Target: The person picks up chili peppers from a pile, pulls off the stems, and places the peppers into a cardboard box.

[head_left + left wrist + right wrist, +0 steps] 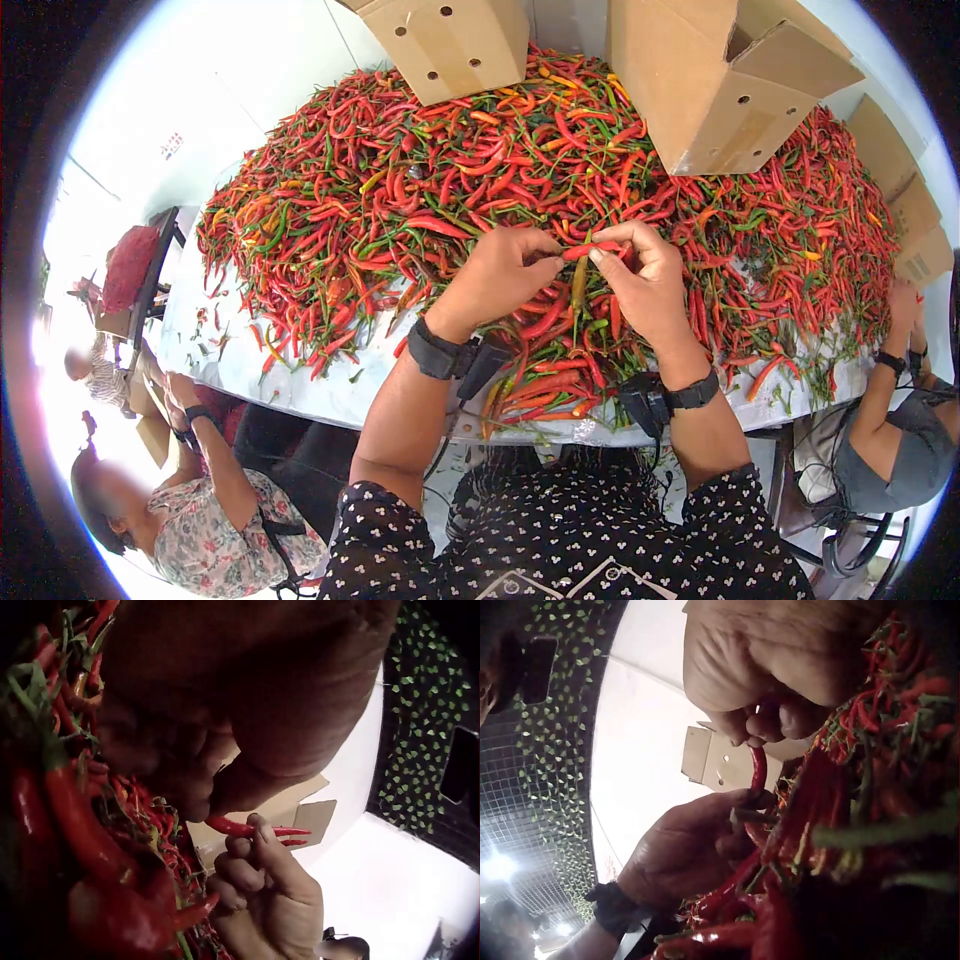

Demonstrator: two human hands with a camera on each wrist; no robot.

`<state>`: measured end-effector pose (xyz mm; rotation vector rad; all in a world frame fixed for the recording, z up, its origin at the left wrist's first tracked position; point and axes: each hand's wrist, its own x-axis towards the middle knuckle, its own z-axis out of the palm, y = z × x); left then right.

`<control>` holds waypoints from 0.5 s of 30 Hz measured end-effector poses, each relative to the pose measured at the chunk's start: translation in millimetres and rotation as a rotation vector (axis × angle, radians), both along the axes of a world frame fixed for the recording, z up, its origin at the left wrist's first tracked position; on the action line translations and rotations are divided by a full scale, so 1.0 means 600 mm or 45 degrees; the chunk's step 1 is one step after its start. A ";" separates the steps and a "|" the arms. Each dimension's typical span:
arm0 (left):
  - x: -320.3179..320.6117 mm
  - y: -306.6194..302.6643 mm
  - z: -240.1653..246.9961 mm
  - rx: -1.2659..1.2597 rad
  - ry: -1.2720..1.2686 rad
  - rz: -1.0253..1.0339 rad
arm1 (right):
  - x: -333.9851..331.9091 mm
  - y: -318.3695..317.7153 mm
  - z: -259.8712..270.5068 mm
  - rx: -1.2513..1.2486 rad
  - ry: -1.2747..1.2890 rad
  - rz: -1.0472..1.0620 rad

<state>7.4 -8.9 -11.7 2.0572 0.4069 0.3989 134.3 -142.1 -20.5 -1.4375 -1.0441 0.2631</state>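
Note:
A red chili pepper (577, 252) is held between both hands, above a broad heap of chilies (480, 170). My left hand (500, 278) pinches one end with thumb and forefinger. At the other end, the thumb and fingertips of my right hand (648, 285) grip it. In the left wrist view, two red tips stick out past the right thumb, and the left hand is a dark shape above. The right wrist view shows the curved chili (759, 771) spanning the gap between the two hands. Directly below the hands lie a long olive-brown chili (579, 285) and loose red chilies (545, 385).
Two cardboard boxes, one at the back (455, 50) and a larger one right of it (700, 90), stand on the heap. The white table's front edge (340, 405) runs before me. One person (230, 520) sits at left, another (900, 430) at right.

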 end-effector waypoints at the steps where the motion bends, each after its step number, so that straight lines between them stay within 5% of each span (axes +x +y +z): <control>1: 0.000 0.000 -0.001 0.047 -0.010 -0.005 | 0.000 0.000 -0.001 0.000 0.000 0.000; 15: -0.001 -0.001 0.003 -0.030 -0.055 0.041 | 0.006 0.001 -0.008 0.037 0.486 0.176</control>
